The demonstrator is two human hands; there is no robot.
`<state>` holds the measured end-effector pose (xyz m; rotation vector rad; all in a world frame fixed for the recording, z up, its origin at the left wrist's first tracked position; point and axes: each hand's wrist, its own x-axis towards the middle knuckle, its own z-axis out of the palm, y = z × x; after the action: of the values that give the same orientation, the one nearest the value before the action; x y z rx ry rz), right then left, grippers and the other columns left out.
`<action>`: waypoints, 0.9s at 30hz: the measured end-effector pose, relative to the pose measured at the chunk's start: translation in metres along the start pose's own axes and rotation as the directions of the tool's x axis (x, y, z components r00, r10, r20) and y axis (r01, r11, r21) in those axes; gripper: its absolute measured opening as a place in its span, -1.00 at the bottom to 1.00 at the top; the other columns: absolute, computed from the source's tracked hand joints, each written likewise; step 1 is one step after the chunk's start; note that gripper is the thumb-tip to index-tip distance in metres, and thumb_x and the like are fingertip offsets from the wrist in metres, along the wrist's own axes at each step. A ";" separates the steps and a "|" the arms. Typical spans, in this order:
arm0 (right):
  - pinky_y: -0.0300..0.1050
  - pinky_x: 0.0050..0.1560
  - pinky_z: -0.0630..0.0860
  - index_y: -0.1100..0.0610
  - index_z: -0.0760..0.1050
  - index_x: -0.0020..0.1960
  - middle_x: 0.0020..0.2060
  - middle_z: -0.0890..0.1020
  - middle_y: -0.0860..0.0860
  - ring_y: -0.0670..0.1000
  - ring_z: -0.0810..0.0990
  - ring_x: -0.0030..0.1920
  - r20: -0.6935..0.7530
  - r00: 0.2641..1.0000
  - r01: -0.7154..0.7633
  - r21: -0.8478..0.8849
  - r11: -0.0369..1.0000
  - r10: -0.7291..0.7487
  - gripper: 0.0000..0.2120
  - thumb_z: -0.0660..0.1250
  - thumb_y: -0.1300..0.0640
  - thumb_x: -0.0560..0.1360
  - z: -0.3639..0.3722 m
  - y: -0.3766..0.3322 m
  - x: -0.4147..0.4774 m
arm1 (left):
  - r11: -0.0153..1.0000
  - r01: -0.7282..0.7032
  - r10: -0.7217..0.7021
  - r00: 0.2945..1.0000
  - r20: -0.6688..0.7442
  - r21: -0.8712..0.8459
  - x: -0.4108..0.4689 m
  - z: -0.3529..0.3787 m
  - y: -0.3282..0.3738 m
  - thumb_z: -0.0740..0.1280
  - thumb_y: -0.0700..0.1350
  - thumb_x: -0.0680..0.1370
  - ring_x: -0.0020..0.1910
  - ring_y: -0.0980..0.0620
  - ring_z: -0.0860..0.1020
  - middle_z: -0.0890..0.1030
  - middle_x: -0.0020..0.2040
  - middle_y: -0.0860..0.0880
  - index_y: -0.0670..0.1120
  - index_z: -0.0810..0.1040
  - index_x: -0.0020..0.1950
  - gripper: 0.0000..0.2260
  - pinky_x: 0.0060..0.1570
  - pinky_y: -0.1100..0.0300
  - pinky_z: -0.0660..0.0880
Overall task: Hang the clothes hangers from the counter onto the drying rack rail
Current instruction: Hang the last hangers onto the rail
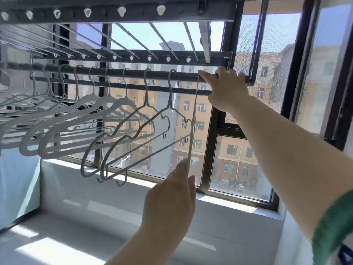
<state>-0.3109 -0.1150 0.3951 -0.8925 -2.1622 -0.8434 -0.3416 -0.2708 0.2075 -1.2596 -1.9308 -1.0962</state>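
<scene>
A dark drying rack rail [133, 72] runs across the window at head height, and several white hangers [122, 131] hang from it in a row. One thin white hanger [194, 115] is seen edge-on just right of the row. My right hand [226, 88] is raised to the rail's right end, fingers curled over the rail and thumb at this hanger's hook. My left hand [172, 196] is lower, pinching the hanger's bottom edge between thumb and fingers. The white counter [76, 217] lies below.
Above the rail is the rack's frame [114, 12] with a row of white clips and thin cross bars. Behind it stand dark window frames [215, 131] and a mesh screen. A pale blue cloth [17, 184] hangs at the left.
</scene>
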 end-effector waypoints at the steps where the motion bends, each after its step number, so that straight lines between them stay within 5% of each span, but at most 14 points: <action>1: 0.22 0.36 0.09 -0.14 -0.06 0.46 0.38 0.22 0.15 0.24 0.22 0.36 0.004 1.000 -0.005 0.006 1.000 0.005 -0.35 0.15 0.21 0.51 0.000 -0.001 0.000 | 1.000 -0.008 0.008 1.000 0.008 0.002 0.000 0.000 0.001 0.07 0.03 0.57 -0.12 0.08 0.63 0.61 0.06 0.06 -0.01 0.28 0.35 -0.64 -0.28 0.35 0.31; 5: 0.25 0.36 0.09 -0.15 -0.07 0.46 0.39 0.21 0.16 0.25 0.22 0.36 0.012 1.000 -0.007 0.002 1.000 0.007 -0.34 0.16 0.22 0.51 -0.003 -0.002 0.001 | 0.996 -0.090 0.090 0.996 -0.003 0.005 -0.001 -0.001 0.009 0.53 -0.10 0.26 -0.60 0.13 0.54 0.64 -0.42 0.04 -0.17 0.61 -0.05 -0.68 -0.66 0.37 0.35; 8: 0.25 0.37 0.07 -0.15 -0.07 0.47 0.39 0.20 0.17 0.26 0.22 0.37 0.010 1.000 -0.009 -0.007 1.000 0.009 -0.34 0.15 0.23 0.51 -0.003 -0.003 0.001 | 0.998 -0.031 0.038 0.992 0.122 -0.059 0.000 -0.003 0.016 0.25 -0.01 0.52 -0.17 0.09 0.65 0.65 0.00 0.06 -0.10 0.38 0.29 -0.63 -0.29 0.31 0.49; 11: 0.27 0.38 0.04 -0.15 -0.09 0.47 0.41 0.18 0.17 0.26 0.20 0.38 0.020 1.000 -0.010 -0.010 1.000 0.010 -0.31 0.16 0.24 0.50 -0.005 -0.003 0.000 | 0.998 -0.028 0.030 0.999 0.031 -0.064 -0.005 0.008 0.011 0.00 0.09 0.58 0.12 0.09 0.54 0.48 0.25 0.16 0.03 0.11 0.40 -0.59 -0.01 0.27 0.42; 16: 0.27 0.38 0.02 -0.15 -0.12 0.47 0.42 0.17 0.18 0.27 0.20 0.38 0.003 1.000 -0.002 -0.033 0.999 0.002 -0.31 0.15 0.22 0.50 -0.003 -0.001 -0.002 | 0.981 0.045 -0.039 0.999 0.036 -0.191 -0.003 -0.003 0.002 0.08 0.14 0.54 0.10 0.12 0.54 0.49 0.22 0.19 0.11 0.17 0.36 -0.60 -0.01 0.29 0.38; 27: 0.22 0.39 0.04 -0.11 -0.06 0.47 0.44 0.17 0.13 0.24 0.20 0.39 -0.007 1.000 -0.006 0.053 0.999 0.007 -0.39 0.14 0.10 0.51 -0.009 0.005 -0.005 | 0.981 0.060 -0.062 0.998 -0.004 -0.185 0.000 -0.029 -0.009 0.10 0.20 0.47 -0.06 0.21 0.54 0.52 0.12 0.24 0.15 0.26 0.31 -0.58 -0.13 0.33 0.32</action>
<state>-0.3012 -0.1207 0.3985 -0.8684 -2.1647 -0.7809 -0.3488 -0.2979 0.2190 -1.2966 -1.9067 -1.3362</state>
